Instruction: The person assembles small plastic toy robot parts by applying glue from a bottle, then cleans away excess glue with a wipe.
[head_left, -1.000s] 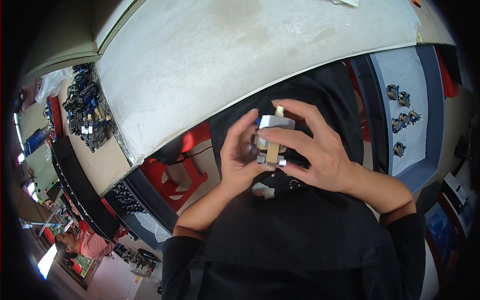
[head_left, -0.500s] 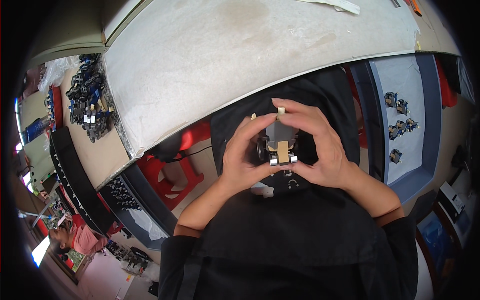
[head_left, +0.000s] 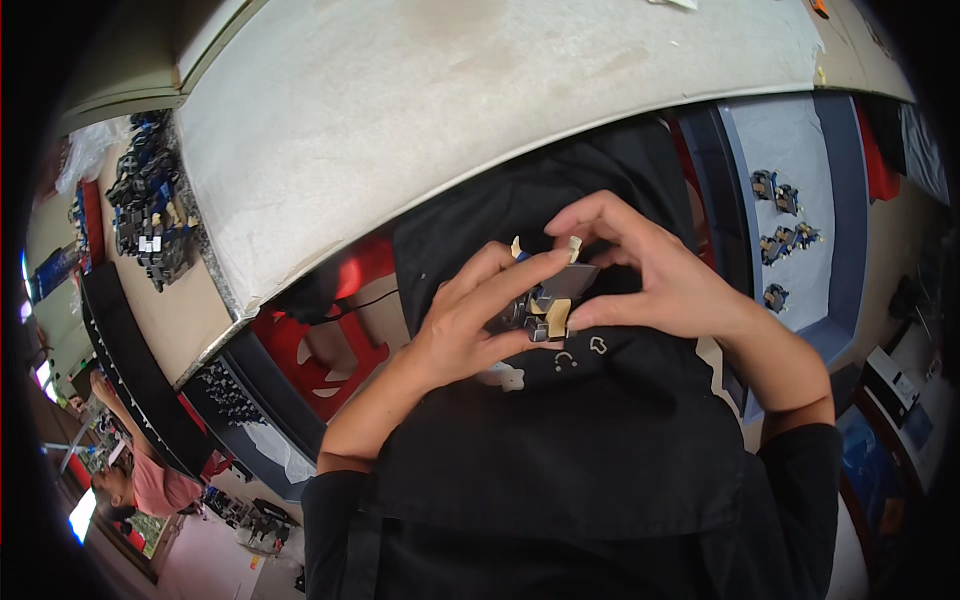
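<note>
In front of my lap I hold a small dark grey toy vehicle (head_left: 548,309) with a tan front piece, a grey panel and cream tips at its far end. My left hand (head_left: 462,325) is closed round its left side, with the fingers over the top and the thumb below. My right hand (head_left: 660,275) curves round the other side. Its thumb tip meets the vehicle near the tan piece, its forefinger stands raised off the far end, and the other fingertips bend toward the grey panel. The toy sits tilted, and my fingers hide much of it.
A pale-topped worktable (head_left: 400,110) spans the front. Similar dark toys are piled (head_left: 150,220) at the left. A grey tray (head_left: 815,200) at the right holds several more. Below the pile stand a dark tray (head_left: 285,465) and a red stool (head_left: 350,345). A person in pink (head_left: 165,490) sits far left.
The toy vehicle has turned and tilted in my hands, so its silver front faces lower left. My right hand has loosened, its fingers spreading wider. The whole view has shifted slightly.
</note>
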